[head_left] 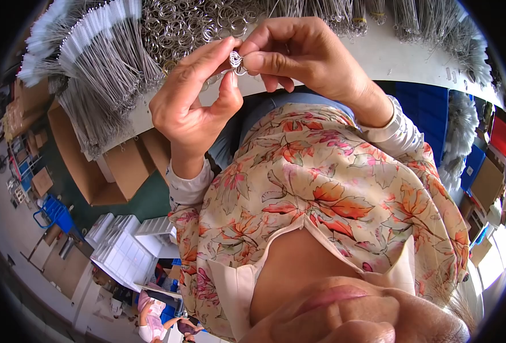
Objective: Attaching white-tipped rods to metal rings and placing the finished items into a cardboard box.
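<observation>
In the head view, the left hand [193, 103] and right hand [307, 60] meet near the edge of the table [373, 55], fingertips pinched on a small ring cluster [235, 60] between them (too small to tell how it links). The work seems partway: this cluster is gathered, while a heap of loose rings [187, 26] remains beyond.

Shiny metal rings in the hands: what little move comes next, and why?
Perhaps the right hand should gently turn the metal rings, since they look bunched, with overlaps too small to make out, and the left hand is there to steady them.
</observation>
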{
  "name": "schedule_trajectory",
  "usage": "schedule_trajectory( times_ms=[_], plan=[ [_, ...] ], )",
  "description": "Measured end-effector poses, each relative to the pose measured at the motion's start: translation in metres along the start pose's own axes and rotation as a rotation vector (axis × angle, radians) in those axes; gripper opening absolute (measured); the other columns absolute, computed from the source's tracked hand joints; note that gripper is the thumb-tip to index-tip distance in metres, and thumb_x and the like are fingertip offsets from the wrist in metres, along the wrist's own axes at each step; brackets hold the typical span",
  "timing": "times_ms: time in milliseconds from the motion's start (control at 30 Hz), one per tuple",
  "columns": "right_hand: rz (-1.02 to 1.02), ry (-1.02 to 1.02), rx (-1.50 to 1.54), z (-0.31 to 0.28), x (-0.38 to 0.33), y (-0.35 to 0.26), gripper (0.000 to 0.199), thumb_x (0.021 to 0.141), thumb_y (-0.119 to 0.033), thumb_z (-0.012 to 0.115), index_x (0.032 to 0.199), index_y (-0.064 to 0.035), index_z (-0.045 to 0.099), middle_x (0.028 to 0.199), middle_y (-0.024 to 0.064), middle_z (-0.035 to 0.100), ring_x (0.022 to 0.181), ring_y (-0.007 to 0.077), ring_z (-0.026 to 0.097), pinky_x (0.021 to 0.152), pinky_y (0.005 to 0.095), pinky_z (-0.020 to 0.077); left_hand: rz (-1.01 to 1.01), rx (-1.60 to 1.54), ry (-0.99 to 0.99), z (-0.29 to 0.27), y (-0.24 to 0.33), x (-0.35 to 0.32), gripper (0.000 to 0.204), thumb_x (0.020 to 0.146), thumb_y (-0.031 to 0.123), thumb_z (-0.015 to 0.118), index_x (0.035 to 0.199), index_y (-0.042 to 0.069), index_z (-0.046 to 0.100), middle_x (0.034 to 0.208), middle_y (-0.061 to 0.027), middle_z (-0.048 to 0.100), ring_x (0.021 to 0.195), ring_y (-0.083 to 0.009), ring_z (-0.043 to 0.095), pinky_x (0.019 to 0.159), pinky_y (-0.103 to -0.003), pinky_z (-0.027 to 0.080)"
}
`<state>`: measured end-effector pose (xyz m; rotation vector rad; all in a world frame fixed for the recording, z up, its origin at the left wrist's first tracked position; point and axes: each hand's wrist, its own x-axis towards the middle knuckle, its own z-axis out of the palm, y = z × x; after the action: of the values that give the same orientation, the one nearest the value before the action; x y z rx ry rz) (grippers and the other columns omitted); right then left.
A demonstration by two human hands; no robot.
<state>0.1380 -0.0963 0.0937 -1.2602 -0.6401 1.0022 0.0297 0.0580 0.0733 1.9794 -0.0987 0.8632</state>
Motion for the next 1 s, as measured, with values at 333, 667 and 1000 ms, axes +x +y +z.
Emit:
schedule_trajectory(
  times_ms=[333, 667, 1000],
  plan=[
    [0.182, -0.166, -0.089, -0.012, 0.011, -0.018, 0.011, 0.083, -0.013, 0.064, 0.089, -0.0028, 0.065, 0.069, 0.0015, 0.061, 0.059, 0.0075, 0.055, 0.050, 0.0215, 0.0414, 0.047, 0.002, -0.038, -0.003, -0.003, 0.004, 0.029, 0.072, -0.006, 0.063, 0.101, -0.004, 0.064, 0.094, -0.0136, 0.067, 0.078, -0.0179, 0.066, 0.070, -0.025, 0.055],
    [-0.491, 0.169, -1.113, 0.000, 0.006, 0.087, 0.018, 0.070, -0.003, 0.060, 0.087, -0.0082, 0.064, 0.072, 0.0067, 0.055, 0.065, 0.0217, 0.057, 0.059, 0.0321, 0.0448, -0.567, 0.052, -0.362, -0.046, -0.031, 0.017, 0.020, 0.083, 0.007, 0.064, 0.103, 0.004, 0.064, 0.094, -0.0041, 0.066, 0.084, -0.0081, 0.061, 0.071, -0.022, 0.049],
    [-0.778, 0.181, -1.134, -0.005, 0.008, 0.093, 0.020, 0.067, -0.009, 0.061, 0.087, -0.0103, 0.063, 0.082, -0.0001, 0.056, 0.080, 0.0173, 0.054, 0.070, 0.0304, 0.0423, -0.557, 1.267, -0.137, -0.130, -0.101, 0.052, 0.030, 0.078, 0.038, 0.064, 0.087, 0.010, 0.066, 0.082, -0.0098, 0.067, 0.079, -0.0302, 0.064, 0.069, -0.041, 0.048]
  ],
)
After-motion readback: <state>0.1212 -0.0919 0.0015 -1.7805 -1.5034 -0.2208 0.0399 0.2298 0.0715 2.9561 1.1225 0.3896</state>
